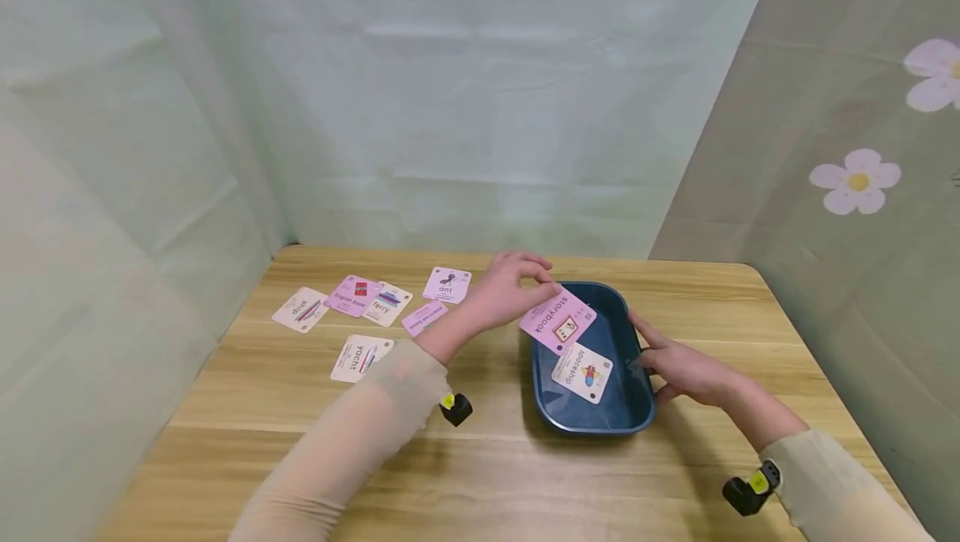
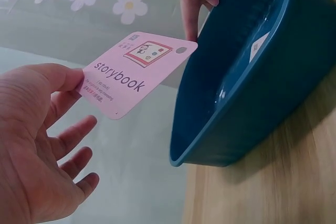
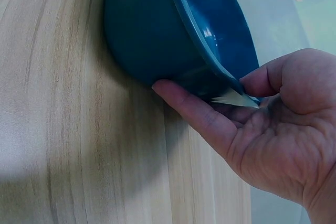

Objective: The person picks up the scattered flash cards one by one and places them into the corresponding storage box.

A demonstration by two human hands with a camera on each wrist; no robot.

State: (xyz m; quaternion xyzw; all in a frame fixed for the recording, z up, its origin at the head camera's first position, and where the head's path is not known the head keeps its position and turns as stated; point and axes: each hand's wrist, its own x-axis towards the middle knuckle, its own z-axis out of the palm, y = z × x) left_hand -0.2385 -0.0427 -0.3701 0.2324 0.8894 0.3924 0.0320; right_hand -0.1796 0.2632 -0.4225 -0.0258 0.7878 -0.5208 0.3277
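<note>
My left hand (image 1: 513,290) pinches a pink "storybook" card (image 1: 561,321) by one corner between thumb and index finger. In the left wrist view the same card (image 2: 135,74) is held up beside the bin, its other fingers spread loosely. The dark blue plastic bin (image 1: 551,419) stands on the table, and a white "spaceship" card (image 1: 583,373) lies inside it. My right hand (image 1: 686,368) grips the bin's right side, thumb over the rim and fingers against the outer wall, as the right wrist view shows with the hand (image 3: 283,124) at the bin wall (image 3: 147,30).
On the wooden table (image 1: 480,475), left of the bin, lie several cards: "ship" (image 1: 300,310), "English book" (image 1: 351,295), "ferry" (image 1: 388,305), "ant" (image 1: 447,284), a pink card (image 1: 423,317) and "yacht" (image 1: 360,358). A pale curtain (image 1: 480,108) hangs behind the table.
</note>
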